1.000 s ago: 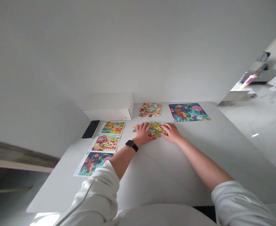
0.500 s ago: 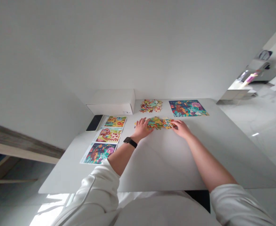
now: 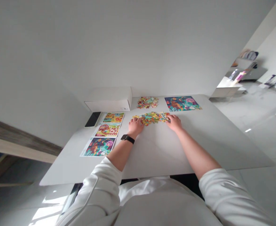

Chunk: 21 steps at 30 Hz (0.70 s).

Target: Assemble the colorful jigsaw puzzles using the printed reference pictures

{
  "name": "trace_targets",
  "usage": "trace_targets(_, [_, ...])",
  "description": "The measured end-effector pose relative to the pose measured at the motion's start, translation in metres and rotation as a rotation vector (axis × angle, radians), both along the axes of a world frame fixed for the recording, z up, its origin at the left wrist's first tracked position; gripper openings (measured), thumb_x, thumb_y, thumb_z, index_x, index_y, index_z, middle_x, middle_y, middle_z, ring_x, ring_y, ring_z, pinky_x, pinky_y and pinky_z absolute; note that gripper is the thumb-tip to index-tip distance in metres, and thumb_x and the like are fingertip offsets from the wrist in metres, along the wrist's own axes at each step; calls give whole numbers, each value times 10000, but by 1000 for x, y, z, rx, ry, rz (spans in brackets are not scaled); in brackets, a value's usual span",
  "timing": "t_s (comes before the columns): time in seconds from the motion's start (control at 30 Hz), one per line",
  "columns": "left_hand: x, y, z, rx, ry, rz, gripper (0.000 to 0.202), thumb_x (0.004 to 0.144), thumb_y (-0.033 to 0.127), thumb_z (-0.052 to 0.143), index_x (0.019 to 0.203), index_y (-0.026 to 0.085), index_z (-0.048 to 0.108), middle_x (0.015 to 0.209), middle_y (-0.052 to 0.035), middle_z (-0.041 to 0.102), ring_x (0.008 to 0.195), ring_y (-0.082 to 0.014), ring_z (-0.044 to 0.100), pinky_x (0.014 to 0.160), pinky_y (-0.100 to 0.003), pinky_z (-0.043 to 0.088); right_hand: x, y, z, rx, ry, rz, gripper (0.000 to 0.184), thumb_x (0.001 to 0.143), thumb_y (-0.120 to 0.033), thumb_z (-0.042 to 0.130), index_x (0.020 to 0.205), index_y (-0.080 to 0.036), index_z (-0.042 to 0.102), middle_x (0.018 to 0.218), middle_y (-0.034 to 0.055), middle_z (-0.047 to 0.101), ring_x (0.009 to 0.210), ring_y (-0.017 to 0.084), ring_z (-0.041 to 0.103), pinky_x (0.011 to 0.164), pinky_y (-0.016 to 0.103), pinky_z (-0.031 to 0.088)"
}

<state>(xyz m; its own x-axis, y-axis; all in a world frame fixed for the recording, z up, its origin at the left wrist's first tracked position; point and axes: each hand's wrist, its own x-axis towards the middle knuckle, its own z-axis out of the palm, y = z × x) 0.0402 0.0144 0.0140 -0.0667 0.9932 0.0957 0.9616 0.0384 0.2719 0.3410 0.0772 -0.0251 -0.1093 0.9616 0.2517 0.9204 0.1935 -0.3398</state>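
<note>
A loose pile of colourful jigsaw puzzle pieces (image 3: 153, 117) lies near the middle of the table, between my two hands. My left hand (image 3: 136, 125), with a black watch (image 3: 127, 138) on its wrist, rests at the pile's left end, fingers loosely bent and apart against the pieces. At the right end, my right hand (image 3: 175, 122) touches the pieces with its fingers stretched toward them. Neither hand visibly grips a piece. Behind this pile is a second heap of puzzle pieces (image 3: 147, 102). A finished-looking dark blue puzzle picture (image 3: 182, 103) lies flat at the back right.
Left of my left hand, a column of printed picture sheets (image 3: 107, 129) lies on the white table (image 3: 156, 153). A phone (image 3: 93, 119) sits beside them. Against the wall stands a white box (image 3: 108, 99). Farther right, beyond the table edge, is a pale floor (image 3: 253, 110).
The camera view has shifted slightly. My left hand has drawn back to the pile's lower left edge, uncovering more pieces. My right hand stays at the right end.
</note>
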Motion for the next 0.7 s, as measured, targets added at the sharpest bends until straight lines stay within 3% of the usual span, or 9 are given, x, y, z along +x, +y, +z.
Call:
trace_targets(0.2, [1, -7, 8, 25, -16, 20, 396, 1026, 373, 648, 1396, 246, 708, 1463, -144, 657, 1374, -341, 590, 1156, -458, 479, -3, -3, -7, 161, 120, -13, 466, 901, -221, 721, 1366, -239, 712, 1410, 164, 678, 1298, 343, 624, 1142, 501, 509])
trace_targets(0.33, [7, -20, 2, 11, -16, -79, 268, 1030, 348, 639, 1232, 236, 777, 1351, -133, 706, 1289, -315, 637, 1128, -442, 504, 4, 3, -15, 250, 188, -9, 249, 865, -215, 710, 1112, -233, 734, 1161, 140, 725, 1176, 339, 639, 1089, 495, 524])
trace_targets(0.43, [9, -23, -5, 16, -18, -164, 272, 1023, 333, 636, 1241, 269, 784, 1377, -111, 714, 1316, -319, 622, 1160, -473, 491, 7, 7, -18, 262, 187, -3, 93, 888, -211, 686, 972, -248, 697, 1077, 122, 725, 1117, 324, 640, 1065, 474, 523])
trace_targets(0.7, [1, -16, -18, 52, -19, -210, 372, 1006, 344, 646, 1359, 265, 735, 1470, -133, 675, 1364, -363, 589, 1186, -535, 479, 6, 2, -13, 220, 159, -8, 141, 931, -191, 650, 1055, -234, 701, 1140, 148, 719, 1134, 338, 631, 1065, 490, 516])
